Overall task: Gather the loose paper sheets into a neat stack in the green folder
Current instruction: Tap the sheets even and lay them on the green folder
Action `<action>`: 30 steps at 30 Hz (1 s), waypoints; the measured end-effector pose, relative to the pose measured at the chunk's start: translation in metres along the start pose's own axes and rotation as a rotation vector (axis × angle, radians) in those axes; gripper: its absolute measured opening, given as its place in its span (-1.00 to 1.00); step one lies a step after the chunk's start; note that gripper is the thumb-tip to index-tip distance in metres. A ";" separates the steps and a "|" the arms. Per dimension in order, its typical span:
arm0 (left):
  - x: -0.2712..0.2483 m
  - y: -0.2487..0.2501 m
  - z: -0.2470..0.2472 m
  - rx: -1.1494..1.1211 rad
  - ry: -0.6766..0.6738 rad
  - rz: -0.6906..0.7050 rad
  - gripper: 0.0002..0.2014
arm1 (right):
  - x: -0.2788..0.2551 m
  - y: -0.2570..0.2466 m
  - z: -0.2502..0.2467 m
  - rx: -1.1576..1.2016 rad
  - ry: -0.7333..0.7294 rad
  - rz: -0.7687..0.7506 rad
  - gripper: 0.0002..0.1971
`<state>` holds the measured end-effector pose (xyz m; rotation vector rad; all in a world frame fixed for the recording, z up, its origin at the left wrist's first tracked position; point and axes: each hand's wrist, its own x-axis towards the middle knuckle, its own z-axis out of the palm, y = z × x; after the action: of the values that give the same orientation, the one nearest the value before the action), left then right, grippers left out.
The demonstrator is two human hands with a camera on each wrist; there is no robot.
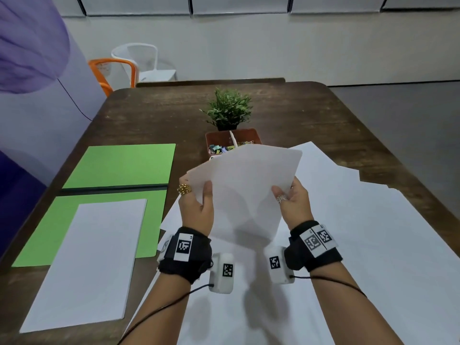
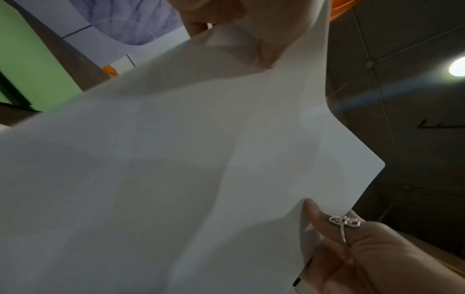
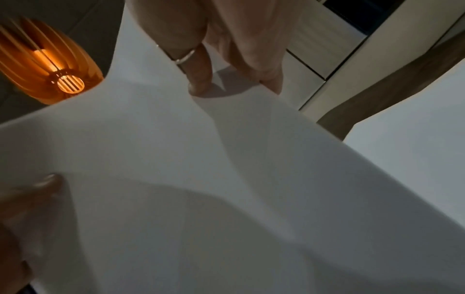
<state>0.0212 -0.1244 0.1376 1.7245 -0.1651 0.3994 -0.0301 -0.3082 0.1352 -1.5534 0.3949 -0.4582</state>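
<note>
I hold a white paper sheet tilted up above the middle of the table. My left hand pinches its left edge and my right hand pinches its right edge. The left wrist view shows the sheet under my left thumb, with the ringed right hand at its far edge. In the right wrist view the sheet fills most of the picture. The green folder lies open at the left. A neat white stack rests on its near half. Loose sheets overlap across the table at the right.
A small potted plant and a brown tray of clips stand just beyond the held sheet. An orange chair and a white chair stand past the table's far left corner. Bare wooden table lies beyond the folder.
</note>
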 end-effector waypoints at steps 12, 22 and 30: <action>-0.026 -0.067 -0.009 0.221 -0.196 -0.282 -0.61 | -0.012 0.070 -0.002 -0.415 -0.159 0.254 -0.58; 0.008 -0.079 -0.082 0.375 -0.031 -0.136 -0.69 | -0.034 0.048 0.078 -0.459 -0.240 0.174 -0.57; 0.037 -0.147 -0.235 0.698 0.074 -0.434 -0.58 | -0.083 0.085 0.237 -0.665 -0.632 0.304 -0.46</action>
<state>0.0632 0.1374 0.0484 2.3511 0.4496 0.2021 0.0244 -0.0654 0.0431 -2.1240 0.2881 0.4537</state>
